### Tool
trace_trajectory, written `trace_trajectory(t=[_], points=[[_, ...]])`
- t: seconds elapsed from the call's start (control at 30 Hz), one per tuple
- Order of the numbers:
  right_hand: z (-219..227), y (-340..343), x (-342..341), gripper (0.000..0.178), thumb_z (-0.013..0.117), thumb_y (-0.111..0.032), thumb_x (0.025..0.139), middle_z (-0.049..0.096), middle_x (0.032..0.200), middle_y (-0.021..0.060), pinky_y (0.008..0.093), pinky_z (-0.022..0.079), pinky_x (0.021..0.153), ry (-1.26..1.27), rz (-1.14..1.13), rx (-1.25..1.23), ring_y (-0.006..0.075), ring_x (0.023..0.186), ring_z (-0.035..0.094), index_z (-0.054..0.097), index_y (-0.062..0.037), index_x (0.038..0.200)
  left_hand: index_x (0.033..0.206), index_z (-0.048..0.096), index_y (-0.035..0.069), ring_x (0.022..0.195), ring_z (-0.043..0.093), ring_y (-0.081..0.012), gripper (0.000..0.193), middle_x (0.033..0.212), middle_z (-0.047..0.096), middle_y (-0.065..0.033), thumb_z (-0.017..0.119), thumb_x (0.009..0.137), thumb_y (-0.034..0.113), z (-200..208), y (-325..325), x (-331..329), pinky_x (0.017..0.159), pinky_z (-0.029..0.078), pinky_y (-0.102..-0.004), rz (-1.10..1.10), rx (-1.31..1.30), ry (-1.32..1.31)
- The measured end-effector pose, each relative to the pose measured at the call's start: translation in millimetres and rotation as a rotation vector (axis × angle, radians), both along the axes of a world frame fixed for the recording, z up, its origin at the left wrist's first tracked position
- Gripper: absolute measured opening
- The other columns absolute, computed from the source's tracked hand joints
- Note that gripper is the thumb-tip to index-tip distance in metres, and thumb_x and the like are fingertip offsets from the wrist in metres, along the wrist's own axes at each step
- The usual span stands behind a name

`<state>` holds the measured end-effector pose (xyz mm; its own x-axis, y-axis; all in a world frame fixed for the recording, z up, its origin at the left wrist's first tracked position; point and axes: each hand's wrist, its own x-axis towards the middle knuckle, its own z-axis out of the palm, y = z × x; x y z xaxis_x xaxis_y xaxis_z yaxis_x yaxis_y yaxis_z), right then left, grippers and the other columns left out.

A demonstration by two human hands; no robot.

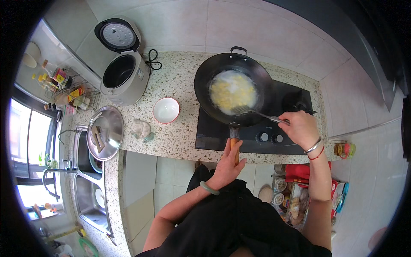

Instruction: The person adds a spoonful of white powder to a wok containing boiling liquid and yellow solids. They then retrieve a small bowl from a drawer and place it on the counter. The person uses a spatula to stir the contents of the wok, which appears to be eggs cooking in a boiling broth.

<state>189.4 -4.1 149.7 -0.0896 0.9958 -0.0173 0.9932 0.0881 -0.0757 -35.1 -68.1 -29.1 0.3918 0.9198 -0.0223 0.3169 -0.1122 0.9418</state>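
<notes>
A black wok [265, 92] stands on the cooktop [214, 137] with bubbling, whitish liquid and pale yellow pieces [231, 92] in it. What the yellow pieces are, I cannot make out. My left hand [226, 168] is closed round the wok's wooden handle [233, 145] at the counter's front edge. In my right hand [302, 128] is a metal slotted spatula [263, 115], gripped by the dark end of its handle. Its slotted head dips into the food near the wok's front wall.
Left of the wok sits a white bowl with a red rim [166, 110]. Behind it stands an opened rice cooker [128, 81]. A steel lid [105, 132] lies by the sink [92, 210]. Two knobs [271, 137] are near my right hand. The range hood [342, 38] hangs at the upper right.
</notes>
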Motion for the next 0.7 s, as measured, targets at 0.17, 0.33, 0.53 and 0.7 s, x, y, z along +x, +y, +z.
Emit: trace_trajectory(t=[0.17,0.33,0.53,0.7], points=[[-22.1,13.0,-12.1,0.012,0.074,-0.023,0.078,0.069,0.073,0.011,0.0408,0.054,0.062,-0.045,0.024,0.073,0.0312,0.071,0.068,0.073,-0.0122,0.085,0.148,0.035,0.02,0.121,0.048,-0.0516,0.066,0.154,0.018,-0.0337,0.066,0.089,0.024,2.2,0.3,-0.7,0.092,0.05,-0.0465,-0.01,-0.03,0.0],[-36.7,26.1,-16.2,0.012,0.073,-0.021,0.079,0.068,0.073,0.0127,0.0418,0.054,0.06,-0.058,0.048,0.099,0.0326,0.07,0.068,0.071,-0.0099,0.085,0.148,0.034,0.02,0.122,0.047,-0.0519,0.066,0.155,0.017,-0.0331,0.066,0.09,0.024,1.5,0.2,-0.6,0.093,0.049,-0.0469,-0.013,-0.013,0.002],[-47.0,38.5,-21.5,0.013,0.071,-0.02,0.081,0.068,0.073,0.0133,0.042,0.054,0.06,-0.085,0.041,0.138,0.0327,0.071,0.069,0.07,-0.0088,0.087,0.148,0.034,0.019,0.123,0.047,-0.0519,0.066,0.155,0.016,-0.0328,0.065,0.09,0.024,1.8,0.3,-1.0,0.094,0.049,-0.0467,-0.014,-0.015,0.006],[-54.0,51.8,-20.1,0.015,0.071,-0.022,0.082,0.069,0.077,0.0132,0.0426,0.055,0.062,-0.086,0.0,0.142,0.0326,0.072,0.069,0.071,-0.0103,0.09,0.148,0.034,0.019,0.122,0.048,-0.052,0.067,0.155,0.016,-0.033,0.066,0.09,0.024,1.4,0.6,-0.8,0.093,0.05,-0.0464,-0.011,-0.001,0.003]])
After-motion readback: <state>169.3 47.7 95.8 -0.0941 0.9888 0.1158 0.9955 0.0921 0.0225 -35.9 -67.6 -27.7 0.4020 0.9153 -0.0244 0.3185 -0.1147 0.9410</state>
